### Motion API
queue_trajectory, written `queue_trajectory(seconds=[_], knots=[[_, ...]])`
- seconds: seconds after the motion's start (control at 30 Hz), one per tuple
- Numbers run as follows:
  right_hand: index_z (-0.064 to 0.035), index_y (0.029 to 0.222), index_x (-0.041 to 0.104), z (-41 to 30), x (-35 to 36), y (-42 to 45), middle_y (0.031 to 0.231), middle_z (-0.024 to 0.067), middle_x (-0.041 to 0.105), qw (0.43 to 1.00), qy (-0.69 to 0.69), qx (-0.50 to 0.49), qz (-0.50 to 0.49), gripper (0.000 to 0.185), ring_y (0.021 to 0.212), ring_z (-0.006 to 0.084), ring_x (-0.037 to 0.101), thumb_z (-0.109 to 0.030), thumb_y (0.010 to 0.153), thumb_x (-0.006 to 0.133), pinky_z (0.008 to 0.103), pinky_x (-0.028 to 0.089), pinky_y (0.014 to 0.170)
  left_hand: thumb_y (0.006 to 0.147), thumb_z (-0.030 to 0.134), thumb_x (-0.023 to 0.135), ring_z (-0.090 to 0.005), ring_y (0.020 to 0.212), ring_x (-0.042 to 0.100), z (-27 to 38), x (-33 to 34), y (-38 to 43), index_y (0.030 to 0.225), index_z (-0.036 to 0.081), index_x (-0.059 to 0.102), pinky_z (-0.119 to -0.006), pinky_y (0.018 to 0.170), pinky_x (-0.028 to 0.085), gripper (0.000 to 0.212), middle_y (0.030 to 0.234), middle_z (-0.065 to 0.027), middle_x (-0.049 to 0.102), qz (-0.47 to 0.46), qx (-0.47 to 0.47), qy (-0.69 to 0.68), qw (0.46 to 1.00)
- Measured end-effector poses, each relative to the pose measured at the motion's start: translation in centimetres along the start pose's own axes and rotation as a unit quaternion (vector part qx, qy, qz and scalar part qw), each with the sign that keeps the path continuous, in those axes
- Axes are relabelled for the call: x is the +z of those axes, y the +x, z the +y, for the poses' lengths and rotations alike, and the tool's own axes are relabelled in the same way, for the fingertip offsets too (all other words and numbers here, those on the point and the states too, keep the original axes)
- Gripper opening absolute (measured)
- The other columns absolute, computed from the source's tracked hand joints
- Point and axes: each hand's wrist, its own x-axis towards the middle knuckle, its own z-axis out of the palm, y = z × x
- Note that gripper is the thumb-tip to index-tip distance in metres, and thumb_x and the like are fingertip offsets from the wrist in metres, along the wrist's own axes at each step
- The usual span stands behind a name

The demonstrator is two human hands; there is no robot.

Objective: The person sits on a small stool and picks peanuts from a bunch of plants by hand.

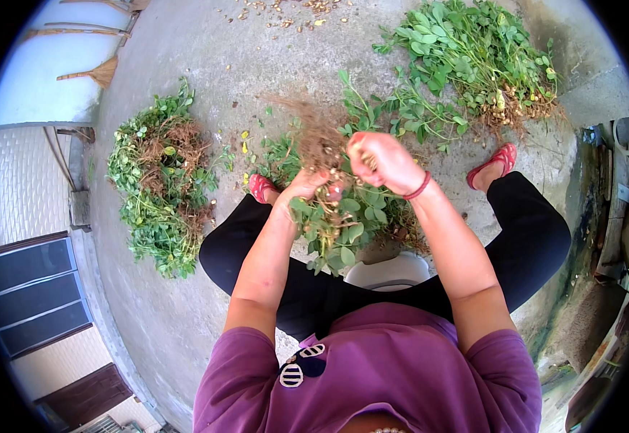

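My left hand [309,187] grips a peanut plant near its base. The plant's brown roots [317,135] point away from me and look blurred. Its green leaves [352,216] hang towards my lap. Just right of the roots, my right hand [384,162] is closed around several pale peanut pods [367,158]. A few more pods show among the stems beside my left fingers. Below my hands, more peanut foliage [279,157] lies on the concrete between my feet.
Left on the concrete floor [184,43] lies a heap of peanut plants [168,184]. At the upper right is a leafy pile with pods on its roots [487,65]. Loose peanuts [292,11] are scattered at the top. A white stool [390,270] shows under me. Lumber [615,216] lines the right.
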Motion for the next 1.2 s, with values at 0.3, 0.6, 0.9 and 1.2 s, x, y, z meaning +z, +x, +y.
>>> queue_trajectory(seconds=[0.3,0.6,0.9,1.2], knots=[[-0.0067,0.078,0.047,1.1,-1.3,-0.5,0.059,0.0002,0.043,0.995,0.091,-0.050,0.009,0.022,0.044,0.0062,0.035,-0.026,0.083,0.037,0.0168,0.025,0.032,0.069,0.050,0.052,-0.0100,0.050,0.032,0.4,0.1,0.1,0.102,0.020,0.046,-0.022,0.047,0.026,0.045,0.061,0.0013,0.036,-0.083,0.029,-0.108,0.990],[-0.0021,0.092,0.048,5.6,-7.9,-1.5,0.084,0.0127,0.050,0.820,0.515,-0.028,0.250,0.020,0.065,0.0163,0.049,-0.019,0.082,0.042,0.0211,0.042,0.049,0.059,0.067,0.048,-0.0085,0.041,0.036,1.2,-2.9,0.0,0.083,0.018,0.044,-0.022,0.045,0.026,0.055,0.054,0.0013,0.042,-0.261,0.110,-0.223,0.933],[-0.0049,0.089,0.052,17.1,-14.6,-3.9,0.074,0.0075,0.055,0.864,0.340,0.096,0.360,0.019,0.058,0.0142,0.051,-0.019,0.082,0.042,0.0253,0.045,0.048,0.072,0.041,0.055,-0.0086,0.049,0.050,4.9,-2.1,-1.5,0.075,0.014,0.050,-0.024,0.047,0.038,0.027,0.062,-0.0022,0.053,-0.376,0.273,-0.236,0.853],[-0.0122,0.059,0.045,18.2,-20.1,-0.5,0.050,-0.0002,0.044,0.755,0.344,0.147,0.539,0.015,0.046,0.0119,0.041,-0.016,0.074,0.046,0.0235,0.038,0.043,0.067,0.060,0.044,-0.0225,0.085,0.052,4.2,-1.4,-2.1,0.104,0.007,0.046,-0.039,0.075,0.043,0.064,0.095,-0.0078,0.053,0.300,0.092,-0.180,0.932]])
